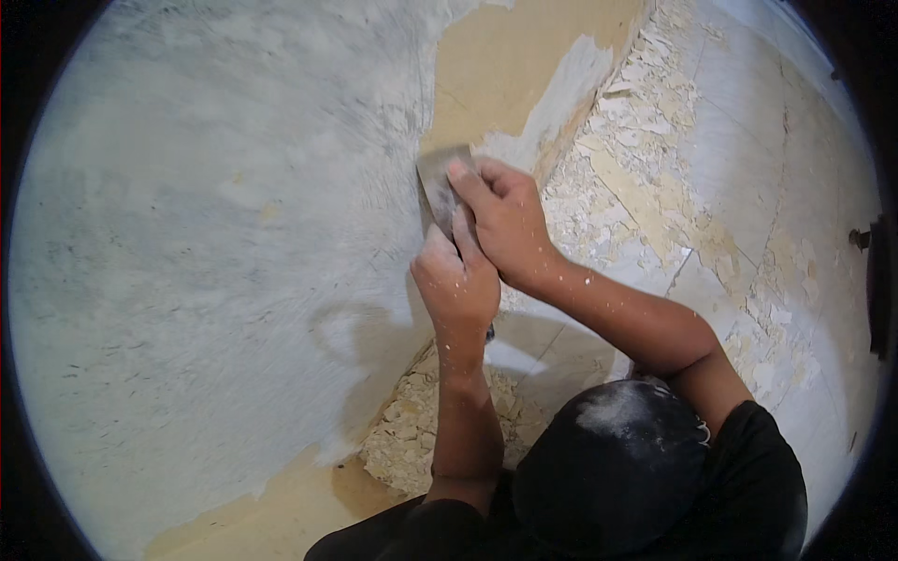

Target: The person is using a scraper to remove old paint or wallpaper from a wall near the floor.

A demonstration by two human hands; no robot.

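Observation:
My left hand (459,280) is closed round the lower end of a metal scraper (443,184); its handle is mostly hidden. Above and to the right, my right hand (508,217) grips the same tool, with a thumb laid on the flat blade. The blade's broad edge lies at the lower border of a patch of yellowish paint (491,77) on the wall. Around the patch, the wall (231,210) shows a scraped, whitish-grey surface. White specks and dust cover both hands and forearms.
Flakes of peeled paint (631,182) lie along the foot of the wall and over the tiled floor (736,154). Another pile of flakes (403,442) is beside my left forearm. A dark object (880,287) stands at the far right edge.

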